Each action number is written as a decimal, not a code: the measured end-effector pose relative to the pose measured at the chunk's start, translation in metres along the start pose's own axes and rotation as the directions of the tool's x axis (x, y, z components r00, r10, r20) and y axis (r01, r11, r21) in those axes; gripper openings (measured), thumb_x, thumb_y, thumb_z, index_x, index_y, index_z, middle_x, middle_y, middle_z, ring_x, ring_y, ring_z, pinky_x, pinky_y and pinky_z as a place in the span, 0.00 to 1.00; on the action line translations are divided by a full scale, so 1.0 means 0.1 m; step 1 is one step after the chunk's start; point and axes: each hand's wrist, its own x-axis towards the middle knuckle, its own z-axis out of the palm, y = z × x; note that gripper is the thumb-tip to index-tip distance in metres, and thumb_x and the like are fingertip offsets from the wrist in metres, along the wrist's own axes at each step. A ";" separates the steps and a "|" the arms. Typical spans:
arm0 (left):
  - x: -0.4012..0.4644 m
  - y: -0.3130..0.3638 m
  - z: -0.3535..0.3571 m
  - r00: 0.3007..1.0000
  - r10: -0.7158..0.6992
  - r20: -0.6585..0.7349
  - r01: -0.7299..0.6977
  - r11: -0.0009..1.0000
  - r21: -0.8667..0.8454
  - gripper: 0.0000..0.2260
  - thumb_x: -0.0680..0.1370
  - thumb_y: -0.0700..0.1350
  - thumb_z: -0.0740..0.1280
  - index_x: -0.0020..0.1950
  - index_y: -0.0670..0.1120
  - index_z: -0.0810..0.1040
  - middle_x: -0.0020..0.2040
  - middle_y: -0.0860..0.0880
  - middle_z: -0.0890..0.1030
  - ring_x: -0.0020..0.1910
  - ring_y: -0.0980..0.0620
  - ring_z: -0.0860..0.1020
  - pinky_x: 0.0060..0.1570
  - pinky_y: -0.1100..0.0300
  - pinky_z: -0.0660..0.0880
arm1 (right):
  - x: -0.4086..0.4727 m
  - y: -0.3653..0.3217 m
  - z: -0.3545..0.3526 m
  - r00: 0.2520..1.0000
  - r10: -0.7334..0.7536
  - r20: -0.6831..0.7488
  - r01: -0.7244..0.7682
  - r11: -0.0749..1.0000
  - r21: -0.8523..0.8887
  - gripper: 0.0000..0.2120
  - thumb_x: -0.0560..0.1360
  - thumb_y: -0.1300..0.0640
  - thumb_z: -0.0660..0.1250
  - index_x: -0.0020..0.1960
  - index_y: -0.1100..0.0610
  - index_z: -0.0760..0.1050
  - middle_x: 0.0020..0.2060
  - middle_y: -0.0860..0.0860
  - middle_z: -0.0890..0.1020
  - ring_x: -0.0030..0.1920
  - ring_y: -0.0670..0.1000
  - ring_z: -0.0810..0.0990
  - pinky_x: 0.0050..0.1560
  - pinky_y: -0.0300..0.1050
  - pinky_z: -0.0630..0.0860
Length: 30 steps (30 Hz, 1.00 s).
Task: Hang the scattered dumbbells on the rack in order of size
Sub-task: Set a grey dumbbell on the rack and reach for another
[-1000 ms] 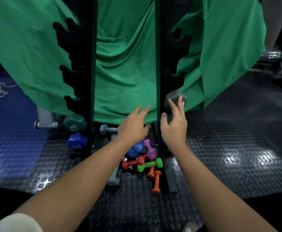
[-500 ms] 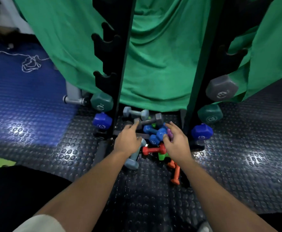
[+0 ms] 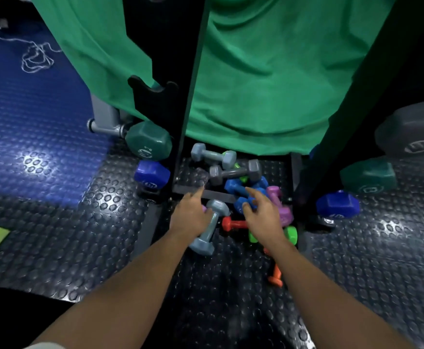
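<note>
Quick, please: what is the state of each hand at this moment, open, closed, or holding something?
Left hand: open, fingers extended over the pile, holding nothing.
Right hand: open, fingers loosely spread above the blue dumbbell, gripping nothing yet.

Both hands low over dumbbell pile on studded floor between rack uprights. Left hand fingers extended, index forward, beside light grey-blue dumbbell; contact unclear. Right hand fingers loosely spread above blue dumbbell, purple dumbbell just beside. Red dumbbell between hands. Dark grey dumbbell lies further back. Left upright carries teal dumbbell above a blue one. Green cloth behind rack.
</note>
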 end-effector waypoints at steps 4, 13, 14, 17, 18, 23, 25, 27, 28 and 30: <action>-0.04 -0.23 0.26 0.990 -0.107 0.091 0.104 0.994 0.039 0.22 0.79 0.57 0.67 0.73 0.58 0.70 0.64 0.44 0.74 0.61 0.40 0.78 0.62 0.46 0.76 | 0.14 0.19 0.30 0.992 0.002 0.129 0.009 0.996 -0.086 0.22 0.81 0.58 0.68 0.75 0.53 0.73 0.64 0.48 0.80 0.63 0.48 0.79 0.63 0.38 0.71; -0.07 -0.47 0.88 0.755 -0.508 0.415 0.503 0.854 0.132 0.41 0.82 0.67 0.55 0.83 0.43 0.43 0.74 0.37 0.70 0.67 0.36 0.75 0.64 0.46 0.72 | 0.73 0.33 1.05 0.925 0.134 0.356 -0.022 0.953 -0.302 0.24 0.79 0.55 0.68 0.73 0.61 0.70 0.66 0.64 0.76 0.67 0.64 0.75 0.66 0.53 0.74; -0.06 -0.49 0.93 0.742 -0.512 0.433 0.543 0.837 0.059 0.40 0.81 0.66 0.57 0.83 0.44 0.45 0.73 0.37 0.71 0.66 0.35 0.76 0.63 0.46 0.74 | 0.80 0.34 1.10 0.917 0.149 0.370 -0.025 0.947 -0.320 0.25 0.79 0.54 0.68 0.73 0.61 0.69 0.66 0.65 0.76 0.68 0.65 0.75 0.66 0.54 0.74; -0.07 -0.55 1.05 0.721 -0.481 0.498 0.643 0.732 -0.225 0.34 0.80 0.65 0.62 0.79 0.51 0.52 0.61 0.45 0.79 0.51 0.40 0.84 0.52 0.44 0.83 | 0.94 0.37 1.24 0.879 0.234 0.415 -0.074 0.928 -0.365 0.29 0.79 0.50 0.70 0.75 0.57 0.65 0.67 0.64 0.75 0.67 0.66 0.76 0.65 0.55 0.76; -0.06 -0.58 1.08 0.727 -0.476 0.495 0.653 0.702 -0.284 0.31 0.80 0.64 0.63 0.76 0.51 0.56 0.56 0.47 0.80 0.47 0.43 0.84 0.51 0.44 0.84 | 0.96 0.39 1.28 0.884 0.237 0.402 -0.076 0.923 -0.377 0.28 0.78 0.50 0.71 0.73 0.57 0.66 0.66 0.64 0.75 0.66 0.66 0.76 0.64 0.55 0.77; -0.04 -0.54 1.10 0.723 -0.501 0.476 0.689 0.579 -0.436 0.18 0.80 0.50 0.68 0.67 0.51 0.64 0.53 0.45 0.82 0.39 0.47 0.79 0.38 0.56 0.78 | 0.94 0.34 1.25 0.937 0.159 0.311 -0.006 0.898 -0.440 0.22 0.78 0.54 0.72 0.69 0.56 0.71 0.58 0.62 0.81 0.61 0.65 0.80 0.59 0.54 0.79; -0.07 -0.51 1.09 0.712 -0.519 0.473 0.702 0.531 -0.474 0.18 0.79 0.45 0.67 0.66 0.52 0.64 0.54 0.44 0.81 0.39 0.48 0.79 0.30 0.61 0.74 | 0.84 0.26 1.18 0.948 0.141 0.284 0.007 0.886 -0.464 0.21 0.78 0.53 0.72 0.68 0.55 0.71 0.57 0.61 0.81 0.59 0.64 0.81 0.57 0.56 0.80; -0.11 -0.52 1.11 0.695 -0.536 0.479 0.717 0.469 -0.516 0.19 0.77 0.40 0.66 0.64 0.51 0.65 0.54 0.42 0.81 0.36 0.49 0.78 0.25 0.62 0.70 | 0.68 0.19 1.11 0.963 0.095 0.254 0.036 0.883 -0.468 0.21 0.78 0.52 0.72 0.67 0.53 0.70 0.58 0.60 0.78 0.58 0.64 0.81 0.56 0.57 0.80; -0.14 -0.53 1.11 0.693 -0.535 0.483 0.716 0.435 -0.545 0.19 0.76 0.39 0.66 0.63 0.50 0.65 0.51 0.42 0.81 0.34 0.49 0.76 0.25 0.62 0.69 | 0.59 0.17 1.06 0.968 0.070 0.242 0.049 0.890 -0.453 0.20 0.78 0.51 0.71 0.66 0.52 0.69 0.59 0.59 0.76 0.57 0.64 0.81 0.55 0.57 0.80; -0.20 -0.51 1.11 0.694 -0.534 0.483 0.707 0.379 -0.597 0.19 0.74 0.35 0.66 0.61 0.49 0.67 0.45 0.42 0.80 0.32 0.48 0.75 0.26 0.59 0.68 | 0.41 0.15 0.95 0.974 0.026 0.227 0.071 0.911 -0.406 0.18 0.78 0.52 0.70 0.64 0.50 0.68 0.60 0.57 0.72 0.54 0.64 0.81 0.54 0.56 0.79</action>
